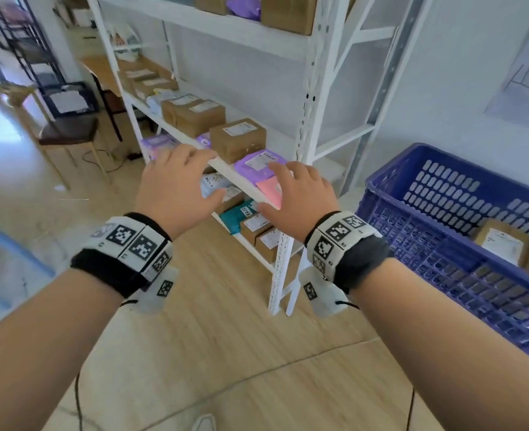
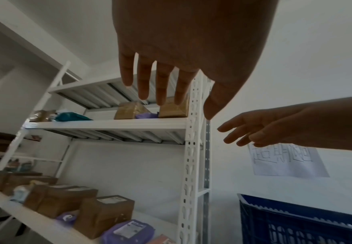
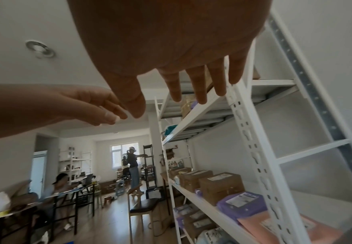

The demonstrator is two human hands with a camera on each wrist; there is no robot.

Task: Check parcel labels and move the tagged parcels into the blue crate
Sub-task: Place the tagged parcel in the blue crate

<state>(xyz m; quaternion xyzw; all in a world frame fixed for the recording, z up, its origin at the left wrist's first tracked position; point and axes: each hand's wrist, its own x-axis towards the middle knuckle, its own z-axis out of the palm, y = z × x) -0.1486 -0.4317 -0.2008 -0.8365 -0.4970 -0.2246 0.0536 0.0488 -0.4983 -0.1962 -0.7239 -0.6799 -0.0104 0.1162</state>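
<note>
Both hands reach toward the white shelf rack (image 1: 306,98), palms down, fingers spread, holding nothing. My left hand (image 1: 176,178) hovers at the front edge of the middle shelf, left of a brown box (image 1: 238,140). My right hand (image 1: 300,194) hovers over a purple mailer (image 1: 257,164) and a pink mailer (image 1: 271,191) at the shelf's near end. The blue crate (image 1: 462,244) stands on the right and holds a labelled brown parcel (image 1: 503,245). In the wrist views both hands (image 2: 162,85) (image 3: 200,85) show straight fingers above the parcels (image 3: 242,203).
More brown boxes (image 1: 194,115) line the middle shelf, and parcels (image 1: 257,225) fill the shelf below. A wooden stool (image 1: 67,132) stands left of the rack. A paper sign (image 2: 283,160) hangs on the wall above the crate. People (image 3: 133,166) work at the room's far end.
</note>
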